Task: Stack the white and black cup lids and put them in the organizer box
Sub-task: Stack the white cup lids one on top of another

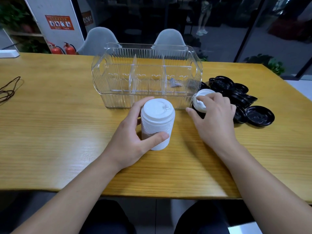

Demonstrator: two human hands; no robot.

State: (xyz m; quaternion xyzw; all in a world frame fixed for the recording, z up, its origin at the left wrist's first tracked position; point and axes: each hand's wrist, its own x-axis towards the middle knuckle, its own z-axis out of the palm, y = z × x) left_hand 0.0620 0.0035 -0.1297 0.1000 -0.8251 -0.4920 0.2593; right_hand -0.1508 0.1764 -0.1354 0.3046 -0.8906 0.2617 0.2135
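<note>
- A tall stack of white cup lids (157, 125) is stood upright on the wooden table (50, 132), near the middle of its near edge, with its long axis vertical and the top lid's sip tab turned toward the far right.
- The stack is gripped by the left hand (130, 141), the thumb curled across its near side and the fingers wrapped round its far left side.
- A single white lid (201, 100) is pinched under the fingertips of the right hand (214, 119), just beside the right end of the clear organizer box (146, 76).
- This lid is tilted, resting partly on a black lid.
- A loose pile of black cup lids (243, 100) lies by the table's right edge, beyond the right hand.
- The box stands open toward the far edge, its compartments split by two dividers.
</note>
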